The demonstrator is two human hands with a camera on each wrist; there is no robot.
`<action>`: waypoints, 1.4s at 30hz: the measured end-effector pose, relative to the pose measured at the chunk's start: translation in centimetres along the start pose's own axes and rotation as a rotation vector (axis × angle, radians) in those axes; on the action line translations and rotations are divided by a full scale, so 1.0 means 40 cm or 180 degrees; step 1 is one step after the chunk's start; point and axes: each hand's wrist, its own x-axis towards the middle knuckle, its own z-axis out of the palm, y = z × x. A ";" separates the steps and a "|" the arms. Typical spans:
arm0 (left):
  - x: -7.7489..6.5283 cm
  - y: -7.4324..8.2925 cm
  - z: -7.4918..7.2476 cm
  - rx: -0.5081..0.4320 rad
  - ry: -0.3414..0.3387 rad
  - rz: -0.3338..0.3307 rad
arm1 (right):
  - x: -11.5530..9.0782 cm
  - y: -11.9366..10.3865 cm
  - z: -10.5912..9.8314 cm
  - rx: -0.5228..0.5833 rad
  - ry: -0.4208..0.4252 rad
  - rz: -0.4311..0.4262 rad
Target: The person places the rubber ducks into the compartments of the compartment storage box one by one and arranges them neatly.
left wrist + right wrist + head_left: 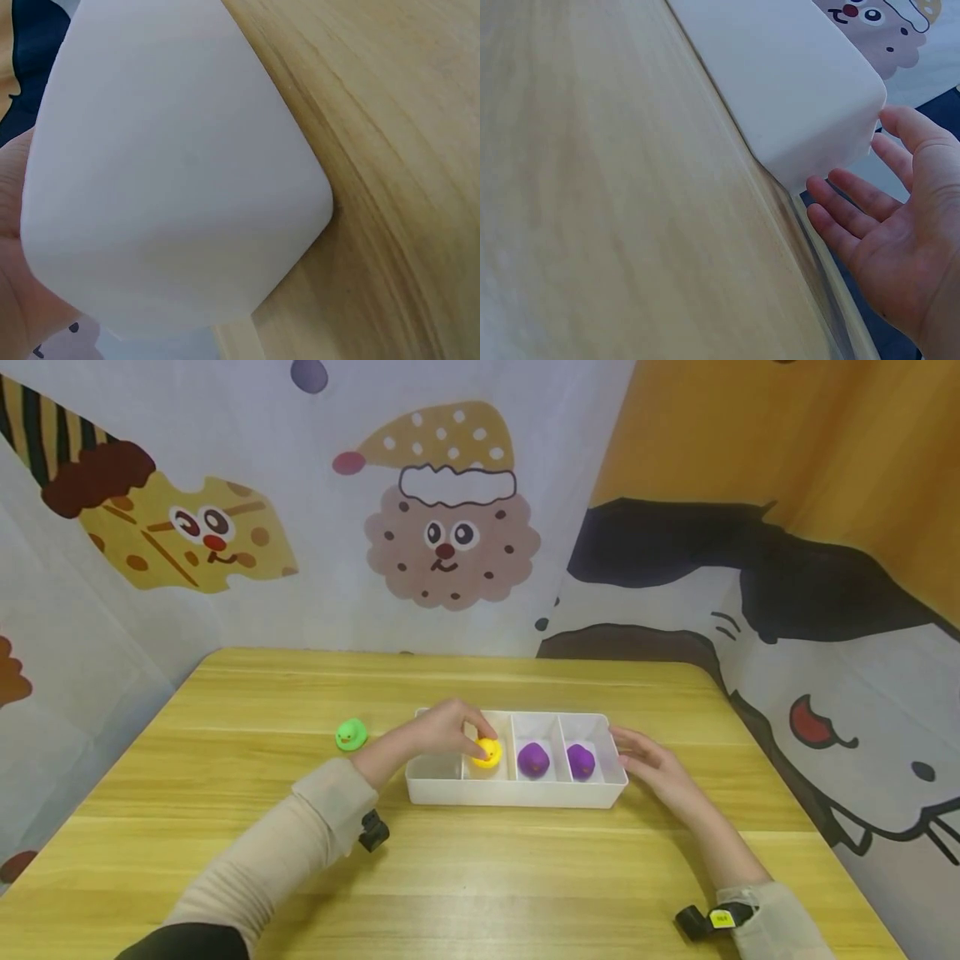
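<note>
A white divided box stands on the wooden table. Over its second compartment from the left, my left hand pinches a yellow rubber duck between thumb and fingers. The two compartments to the right each hold a purple duck-like toy, one purple toy beside the other purple toy. My right hand rests its fingertips against the box's right end; in the right wrist view its fingers are fairly straight. The left wrist view shows mostly the box's outer wall, which hides the duck.
A green rubber duck sits on the table to the left of the box, close to my left forearm. Behind the table hangs a cartoon-printed cloth. Each wrist carries a small black camera.
</note>
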 end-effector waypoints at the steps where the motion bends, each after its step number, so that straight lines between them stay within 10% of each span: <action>1: 0.002 -0.002 0.001 0.0003 -0.0006 -0.0027 | 0.000 0.000 0.000 0.0019 -0.0006 -0.0014; 42: 0.011 0.000 0.024 0.0062 0.0019 -0.0440 | 0.002 0.001 0.000 0.0121 -0.0029 -0.0039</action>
